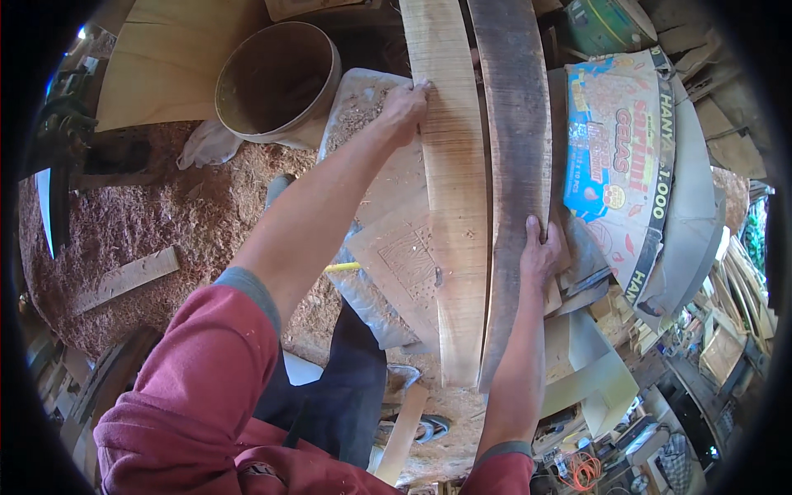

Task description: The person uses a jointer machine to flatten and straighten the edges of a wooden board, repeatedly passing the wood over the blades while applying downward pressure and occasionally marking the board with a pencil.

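Two long wooden planks lie side by side in front of me, with a narrow gap between them. The left one is a pale wooden plank (454, 190); beside it is a dark wooden plank (516, 124) with a lighter right edge. My left hand (404, 111) is closed on the pale plank's left edge, toward its far part. Lower down, my right hand (540, 252) grips the right edge of the dark plank, thumb on top and other fingers partly hidden. Under the planks shows a board (400, 247) with scribbled lines on it.
A large round bucket (322, 82) stands at far left, near a plywood sheet (169, 62). Wood shavings (132, 198) cover the floor around a loose offcut (128, 280). To the right is a printed cardboard box (619, 148); scrap wood (734, 322) and an orange cord (582, 470) lie beyond.
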The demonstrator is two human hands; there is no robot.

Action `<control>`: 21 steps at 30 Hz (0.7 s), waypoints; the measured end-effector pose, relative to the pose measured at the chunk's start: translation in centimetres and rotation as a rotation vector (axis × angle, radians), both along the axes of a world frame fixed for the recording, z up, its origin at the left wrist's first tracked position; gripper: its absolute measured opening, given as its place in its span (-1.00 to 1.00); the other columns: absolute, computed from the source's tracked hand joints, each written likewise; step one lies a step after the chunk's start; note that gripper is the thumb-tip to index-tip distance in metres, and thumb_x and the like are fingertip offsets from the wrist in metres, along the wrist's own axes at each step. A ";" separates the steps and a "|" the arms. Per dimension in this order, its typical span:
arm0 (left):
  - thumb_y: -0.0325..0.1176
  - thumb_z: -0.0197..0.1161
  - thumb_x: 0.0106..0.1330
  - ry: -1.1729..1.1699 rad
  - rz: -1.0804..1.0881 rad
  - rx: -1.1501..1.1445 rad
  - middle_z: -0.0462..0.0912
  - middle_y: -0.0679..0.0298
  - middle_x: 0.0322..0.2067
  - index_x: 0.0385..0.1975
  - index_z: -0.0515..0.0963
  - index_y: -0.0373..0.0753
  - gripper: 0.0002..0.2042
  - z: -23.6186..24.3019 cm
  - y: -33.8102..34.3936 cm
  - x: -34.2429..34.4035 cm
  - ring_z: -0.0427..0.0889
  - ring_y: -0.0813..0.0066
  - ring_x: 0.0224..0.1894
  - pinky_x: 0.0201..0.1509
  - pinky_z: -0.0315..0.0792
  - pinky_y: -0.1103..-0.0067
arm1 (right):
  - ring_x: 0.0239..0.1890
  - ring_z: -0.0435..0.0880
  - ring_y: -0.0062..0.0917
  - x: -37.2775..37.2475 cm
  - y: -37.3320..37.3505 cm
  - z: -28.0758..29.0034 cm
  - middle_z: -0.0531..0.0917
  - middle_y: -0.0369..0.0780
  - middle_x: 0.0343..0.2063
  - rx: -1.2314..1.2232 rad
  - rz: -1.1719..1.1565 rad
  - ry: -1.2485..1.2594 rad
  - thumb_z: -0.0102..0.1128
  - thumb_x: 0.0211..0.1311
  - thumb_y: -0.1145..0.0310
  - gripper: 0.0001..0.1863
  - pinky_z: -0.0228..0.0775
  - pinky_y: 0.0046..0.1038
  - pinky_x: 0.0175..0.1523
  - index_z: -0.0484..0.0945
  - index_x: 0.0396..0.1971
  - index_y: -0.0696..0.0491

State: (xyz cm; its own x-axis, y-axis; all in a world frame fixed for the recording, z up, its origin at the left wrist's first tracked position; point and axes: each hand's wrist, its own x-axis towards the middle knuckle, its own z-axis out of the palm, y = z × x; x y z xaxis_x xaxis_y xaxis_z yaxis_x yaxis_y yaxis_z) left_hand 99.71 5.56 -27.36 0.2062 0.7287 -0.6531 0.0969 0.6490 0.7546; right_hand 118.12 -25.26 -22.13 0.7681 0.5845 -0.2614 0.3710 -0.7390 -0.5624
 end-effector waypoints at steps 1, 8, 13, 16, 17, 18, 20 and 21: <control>-0.07 0.09 0.52 -0.010 0.005 0.032 0.66 0.08 -0.13 -0.02 0.56 -0.37 -0.59 -0.4 -0.2 -0.1 0.57 0.31 -0.07 0.04 0.42 0.35 | -0.06 0.61 -0.07 -0.2 -0.1 -0.3 0.65 0.09 -0.12 0.080 -0.002 -0.037 0.27 0.33 -0.03 -0.39 0.41 -0.20 0.07 0.56 0.03 0.27; -0.05 0.12 0.49 0.003 0.094 0.120 0.68 0.00 -0.19 -0.07 0.58 -0.40 -0.57 -1.4 -1.6 -2.4 0.61 0.22 -0.13 -0.01 0.46 0.30 | -0.11 0.65 -0.24 -2.6 1.4 0.0 0.67 0.00 -0.10 0.244 -0.042 0.078 0.30 0.34 0.04 -0.42 0.47 -0.28 0.03 0.54 0.09 0.26; -0.01 0.23 0.39 0.160 -0.016 0.202 0.63 -0.11 -0.04 0.08 0.50 -0.41 -0.47 2.0 -3.2 -2.4 0.58 -0.03 0.02 0.17 0.40 0.18 | -0.03 0.61 -0.18 -3.8 1.6 0.8 0.67 -0.01 -0.11 0.175 0.015 -0.096 0.35 0.29 0.06 -0.46 0.42 -0.20 0.13 0.59 0.05 0.19; 0.07 0.29 0.32 0.568 -0.207 0.547 0.41 -0.20 0.23 0.33 0.22 -0.44 -0.21 3.2 -7.0 -2.5 0.37 -0.11 0.29 0.36 0.22 0.10 | -0.04 0.52 -0.09 -3.2 1.3 -0.1 0.54 -0.04 -0.09 0.079 0.136 -0.386 0.47 0.14 0.13 -0.49 0.39 -0.12 0.05 0.60 0.03 0.08; 0.10 0.30 0.29 0.691 -0.257 0.684 0.31 -0.23 0.32 0.42 0.11 -0.46 -0.10 3.5 -9.0 -2.5 0.28 -0.13 0.38 0.42 0.15 0.07 | -0.02 0.51 -0.08 -3.3 1.5 -0.7 0.53 -0.03 -0.08 0.134 0.105 -0.330 0.48 0.13 0.12 -0.47 0.38 -0.11 0.06 0.59 0.04 0.08; 0.14 0.32 0.25 0.765 -0.374 0.771 0.14 -0.30 0.38 0.45 -0.03 -0.46 0.00 3.7 -11.1 -2.9 0.12 -0.18 0.45 0.48 0.05 0.06 | 0.00 0.50 -0.08 -3.8 1.7 -1.1 0.53 -0.02 -0.07 0.184 0.069 -0.274 0.48 0.13 0.12 -0.45 0.37 -0.11 0.08 0.57 0.06 0.08; 0.22 0.35 0.19 0.808 -0.484 0.881 -0.08 -0.35 0.45 0.49 -0.16 -0.45 0.13 4.3 -14.6 -3.4 -0.10 -0.25 0.52 0.53 -0.07 0.00 | 0.04 0.48 -0.06 -4.8 2.5 -0.7 0.49 0.01 -0.01 0.257 -0.031 -0.152 0.50 0.11 0.11 -0.37 0.34 -0.07 0.14 0.50 0.11 0.09; 0.24 0.36 0.16 0.771 -0.486 0.893 -0.13 -0.35 0.46 0.49 -0.15 -0.44 0.15 4.5 -16.5 -3.2 -0.16 -0.27 0.53 0.53 -0.11 -0.05 | 0.06 0.48 -0.06 -4.7 2.5 -0.7 0.49 0.01 0.01 0.206 -0.025 -0.165 0.51 0.10 0.11 -0.36 0.34 -0.07 0.16 0.49 0.12 0.10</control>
State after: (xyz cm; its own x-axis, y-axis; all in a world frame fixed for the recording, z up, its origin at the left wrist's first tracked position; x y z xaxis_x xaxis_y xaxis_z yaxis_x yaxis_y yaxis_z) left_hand 96.47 -10.92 -22.85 0.3617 0.9312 -0.0460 0.7866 -0.2783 0.5512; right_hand 113.45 -22.80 -22.84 0.8056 0.5924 -0.0087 0.4530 -0.6254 -0.6353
